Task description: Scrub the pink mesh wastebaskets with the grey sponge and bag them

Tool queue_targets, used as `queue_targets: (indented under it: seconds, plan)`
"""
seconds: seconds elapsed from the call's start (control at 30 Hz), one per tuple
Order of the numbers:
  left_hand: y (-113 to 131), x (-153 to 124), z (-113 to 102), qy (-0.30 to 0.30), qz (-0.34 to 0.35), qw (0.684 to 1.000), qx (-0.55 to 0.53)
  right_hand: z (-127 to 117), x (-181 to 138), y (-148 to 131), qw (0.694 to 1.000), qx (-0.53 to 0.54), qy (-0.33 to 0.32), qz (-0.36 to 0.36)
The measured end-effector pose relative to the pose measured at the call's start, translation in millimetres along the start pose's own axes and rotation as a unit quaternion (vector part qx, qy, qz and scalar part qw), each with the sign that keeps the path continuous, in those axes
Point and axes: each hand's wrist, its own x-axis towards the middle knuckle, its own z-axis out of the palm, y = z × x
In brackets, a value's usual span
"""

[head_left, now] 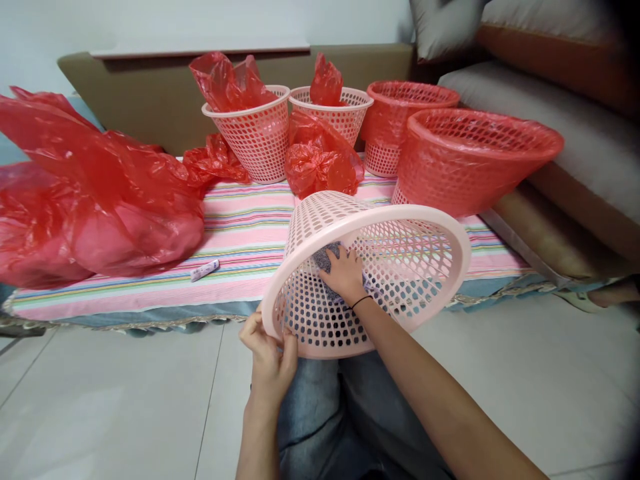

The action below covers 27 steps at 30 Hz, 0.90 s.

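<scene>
A pink perforated plastic basket (410, 267) lies tilted on its side over my lap, its mouth facing me. My left hand (270, 360) grips the basket's rim at the lower left, fingers closed on it. My right hand (343, 273) reaches inside the basket and presses a grey cloth (325, 257) against the inner wall near the bottom. A thin black band sits on my right wrist.
A striped pink cloth (240, 233) covers a low bed in front. On it stand two pink baskets (257, 137) with red bags, two baskets lined in red plastic (470, 160), loose red plastic bags (90, 200) and a small marker (205, 270). Cushions lie at right.
</scene>
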Motion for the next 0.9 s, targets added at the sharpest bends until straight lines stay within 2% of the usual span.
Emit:
queue_targets:
  seconds: [0.27,0.47,0.6,0.73,0.9]
  plan:
    - [-1,-1,2,0.004,0.02,1.0,0.024,-2,0,0,1.0,0.006,-0.002,-0.007]
    - [-7,-4,7,0.064,0.071,0.99,0.104,-11,-16,-2,0.999,0.016,-0.014,-0.031]
    - [-5,-2,6,0.071,0.086,0.987,0.116,-23,-55,-2,0.998,0.029,-0.021,-0.056]
    - [1,3,3,0.072,0.115,0.983,0.124,-33,-108,5,0.99,0.103,-0.046,-0.086]
    - [6,5,0,0.055,0.088,0.99,0.097,-43,-168,16,0.973,0.192,-0.08,-0.1]
